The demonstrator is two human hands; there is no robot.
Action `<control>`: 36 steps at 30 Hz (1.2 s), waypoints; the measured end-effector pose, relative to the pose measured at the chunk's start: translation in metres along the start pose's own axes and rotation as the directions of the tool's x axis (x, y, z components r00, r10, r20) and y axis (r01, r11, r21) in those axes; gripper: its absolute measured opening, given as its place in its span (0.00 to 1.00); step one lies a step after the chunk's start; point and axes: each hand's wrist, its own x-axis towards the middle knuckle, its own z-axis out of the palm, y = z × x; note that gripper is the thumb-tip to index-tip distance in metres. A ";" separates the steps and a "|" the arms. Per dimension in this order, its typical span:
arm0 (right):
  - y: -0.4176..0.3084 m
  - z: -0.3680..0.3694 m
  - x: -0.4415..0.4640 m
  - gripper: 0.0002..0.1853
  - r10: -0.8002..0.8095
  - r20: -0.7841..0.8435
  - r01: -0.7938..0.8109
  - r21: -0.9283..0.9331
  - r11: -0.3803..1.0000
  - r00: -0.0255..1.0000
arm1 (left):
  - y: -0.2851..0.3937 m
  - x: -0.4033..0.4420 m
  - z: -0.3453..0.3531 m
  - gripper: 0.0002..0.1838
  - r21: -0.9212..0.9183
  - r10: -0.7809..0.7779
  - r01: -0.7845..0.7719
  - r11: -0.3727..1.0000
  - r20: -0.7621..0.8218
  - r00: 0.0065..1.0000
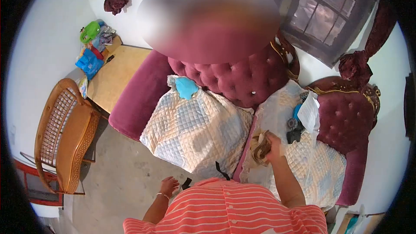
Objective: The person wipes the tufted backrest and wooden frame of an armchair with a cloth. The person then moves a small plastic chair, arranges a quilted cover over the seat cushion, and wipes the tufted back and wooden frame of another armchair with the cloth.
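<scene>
Home living room, tufted sofa [236, 82], quilted cover [197, 132], cane-backed chair [74, 143]

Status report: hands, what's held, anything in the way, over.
Right hand gripping brown item. Left hand empty. Item raised or resting on quilt, can't tell. Black object, paper close by.

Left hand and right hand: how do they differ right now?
The right hand grips a brown-and-cream object, while the left hand is open and holds nothing visible.
In this view, the right hand is over the quilted cover on the right; the left hand is over the floor.
The left hand has a pale bracelet at its wrist; none shows by the right hand.
Shared: both are ungloved.
</scene>
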 end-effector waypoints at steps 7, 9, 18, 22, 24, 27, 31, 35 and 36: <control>-0.093 0.076 0.032 0.17 -0.121 0.237 0.111 0.053 0.992 0.964 | -0.010 0.058 -0.031 0.25 0.365 0.207 -0.254 0.896 0.164 0.965; -0.114 0.119 0.029 0.18 -0.128 0.278 0.126 0.022 0.992 0.952 | -0.022 0.067 -0.048 0.25 0.340 0.199 -0.261 0.903 0.206 0.958; -0.052 0.324 0.058 0.18 0.073 0.513 0.090 -0.285 0.954 0.855 | 0.188 0.043 0.065 0.45 0.240 0.467 -0.591 0.770 0.419 0.779; 0.038 0.396 0.084 0.22 0.290 0.529 -0.094 -0.366 0.926 0.798 | 0.326 0.007 0.130 0.43 -0.032 0.649 -0.782 0.623 0.580 0.493; 0.062 0.423 0.093 0.25 0.272 0.566 0.078 -0.517 0.852 0.778 | 0.362 0.026 0.134 0.38 -0.201 0.630 -0.665 0.719 0.594 0.501; 0.064 0.443 0.108 0.29 0.180 0.569 0.226 -0.569 0.790 0.803 | 0.397 0.061 0.126 0.24 -0.371 0.514 -0.362 0.855 0.521 0.681; 0.047 0.397 0.135 0.30 0.069 0.381 0.152 -0.521 0.840 0.922 | 0.466 0.088 0.124 0.29 -0.333 0.445 -0.304 0.892 0.542 0.712; 0.055 0.294 0.120 0.29 0.059 0.030 -0.034 -0.533 0.845 0.998 | 0.560 0.113 0.174 0.24 -0.070 0.678 -0.834 0.547 0.622 0.392; 0.061 0.263 0.108 0.28 0.031 -0.031 -0.042 -0.522 0.852 0.999 | 0.593 0.088 0.203 0.21 -0.210 0.670 -0.728 0.652 0.608 0.425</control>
